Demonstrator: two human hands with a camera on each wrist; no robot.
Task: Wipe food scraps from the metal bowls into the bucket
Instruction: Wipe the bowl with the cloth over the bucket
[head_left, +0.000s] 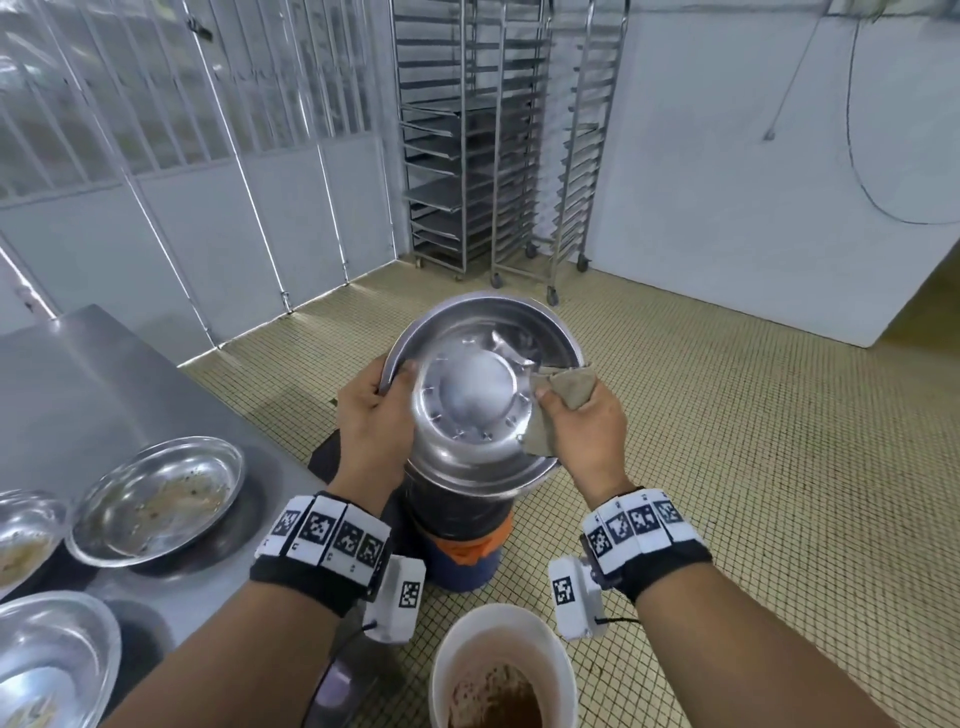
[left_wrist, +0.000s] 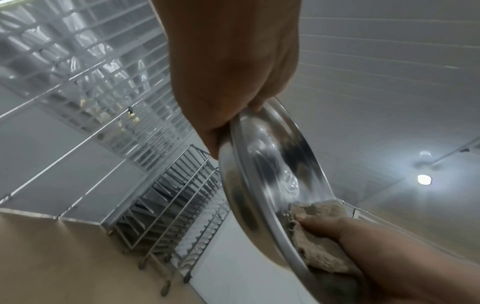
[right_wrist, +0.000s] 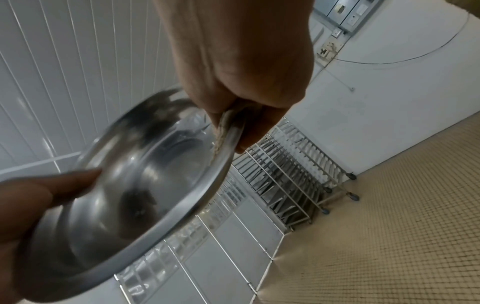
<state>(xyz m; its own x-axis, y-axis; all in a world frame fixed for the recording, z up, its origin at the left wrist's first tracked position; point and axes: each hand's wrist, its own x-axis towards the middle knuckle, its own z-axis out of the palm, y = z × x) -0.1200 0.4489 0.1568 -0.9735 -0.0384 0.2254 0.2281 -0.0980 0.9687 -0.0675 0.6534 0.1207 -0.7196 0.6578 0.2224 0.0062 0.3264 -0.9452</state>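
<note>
Stainless steel covers the counter (head_left: 78, 374) at the near left, where three more metal bowls rest: a soiled bowl (head_left: 156, 501) with brown residue, a second (head_left: 23, 540) cut by the left edge, and a third (head_left: 52, 660) at the near-left corner.

The left hand (head_left: 371, 415) grips the left rim of the held bowl (head_left: 480, 395), thumb curled over the lip onto the inner face and the other digits behind; the left wrist view confirms a closed pinch on the rim. The bowl is raised clear of the counter and tilted so its inner face turns toward the wearer, and that face appears largely clean.

The right hand (head_left: 587, 431) is closed round a folded beige cloth (head_left: 561, 400), pressing it against the bowl's right rim; the right wrist view shows the cloth sandwiched between digits and rim.

The white bucket (head_left: 501, 670), holding brown slops, stands on the tiled floor at the near centre, below the hands and nearer the wearer than the bowl. In the head view it sits slightly toward the right wrist.

Judgement: the governing relation is vertical. The bowl's lower lip lies beyond the bucket mouth rather than above it, so anything loosened may drop on the dark drum-like object (head_left: 457, 514) beneath. The bowl should come nearer before the next stroke.
</note>
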